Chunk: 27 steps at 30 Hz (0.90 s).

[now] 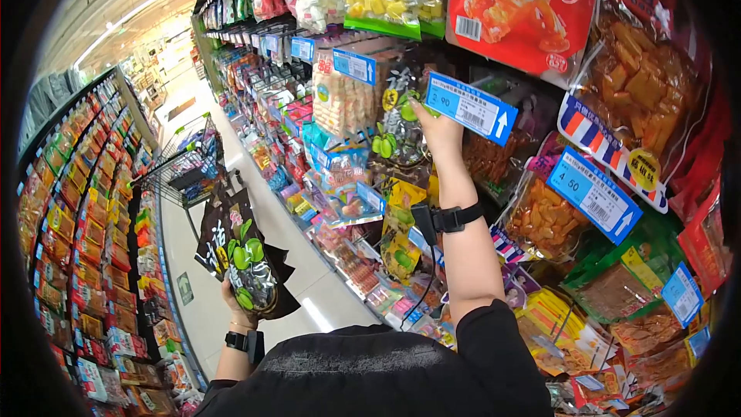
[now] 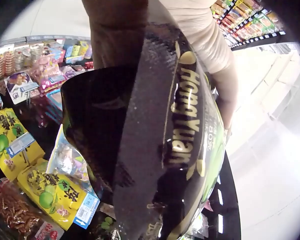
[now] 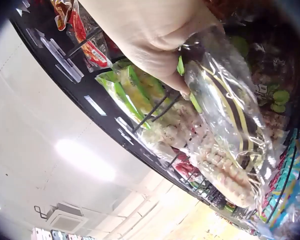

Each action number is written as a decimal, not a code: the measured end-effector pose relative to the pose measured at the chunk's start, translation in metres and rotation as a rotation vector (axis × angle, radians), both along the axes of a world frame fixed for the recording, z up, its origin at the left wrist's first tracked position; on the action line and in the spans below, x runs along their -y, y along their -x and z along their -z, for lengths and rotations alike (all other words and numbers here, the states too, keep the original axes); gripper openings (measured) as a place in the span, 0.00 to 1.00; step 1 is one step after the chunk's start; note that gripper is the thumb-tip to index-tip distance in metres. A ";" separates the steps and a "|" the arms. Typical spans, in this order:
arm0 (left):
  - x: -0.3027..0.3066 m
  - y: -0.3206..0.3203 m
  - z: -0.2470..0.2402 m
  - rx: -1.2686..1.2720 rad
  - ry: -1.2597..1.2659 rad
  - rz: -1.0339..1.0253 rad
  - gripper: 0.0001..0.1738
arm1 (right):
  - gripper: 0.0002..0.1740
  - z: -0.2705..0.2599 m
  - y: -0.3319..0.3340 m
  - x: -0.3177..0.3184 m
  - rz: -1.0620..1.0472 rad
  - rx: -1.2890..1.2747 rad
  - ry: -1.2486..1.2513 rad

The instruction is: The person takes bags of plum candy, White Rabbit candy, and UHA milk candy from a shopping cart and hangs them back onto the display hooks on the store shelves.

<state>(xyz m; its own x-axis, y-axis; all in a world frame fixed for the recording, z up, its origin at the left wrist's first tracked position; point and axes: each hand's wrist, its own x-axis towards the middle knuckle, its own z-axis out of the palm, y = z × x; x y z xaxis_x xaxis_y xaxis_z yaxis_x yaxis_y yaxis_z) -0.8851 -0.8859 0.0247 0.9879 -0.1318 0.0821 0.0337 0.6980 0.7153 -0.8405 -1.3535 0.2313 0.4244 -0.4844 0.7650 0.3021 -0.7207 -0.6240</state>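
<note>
Both hands grip: fingers of the right hand (image 1: 437, 130) pinch the hanging packet (image 1: 394, 135) by its top at centre frame, while the left hand (image 1: 234, 303) clutches upright black packets (image 1: 245, 255) at lower left.

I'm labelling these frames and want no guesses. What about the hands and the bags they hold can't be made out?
Head view: right hand, fingertips behind the hanging bag.
Left wrist view: dark bags fill the frame; how many the left hand holds is unclear.
Right wrist view: hanging bag's print, blurred and glary.
</note>
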 end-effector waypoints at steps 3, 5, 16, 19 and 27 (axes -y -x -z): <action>0.002 0.001 -0.003 0.035 0.018 -0.018 0.40 | 0.31 0.021 -0.030 0.029 -0.002 -0.007 -0.058; -0.001 0.001 0.000 0.026 0.047 0.022 0.39 | 0.33 0.028 -0.040 0.038 0.111 -0.083 -0.081; -0.002 0.011 -0.007 -0.066 0.049 0.093 0.40 | 0.33 0.025 -0.004 0.018 0.227 -0.115 0.105; -0.004 0.006 -0.005 -0.119 0.014 0.120 0.39 | 0.24 -0.001 0.053 -0.028 0.339 -0.674 -0.026; 0.039 -0.002 -0.015 -0.229 -0.014 0.369 0.33 | 0.20 0.067 0.127 -0.142 -0.672 -0.663 -0.106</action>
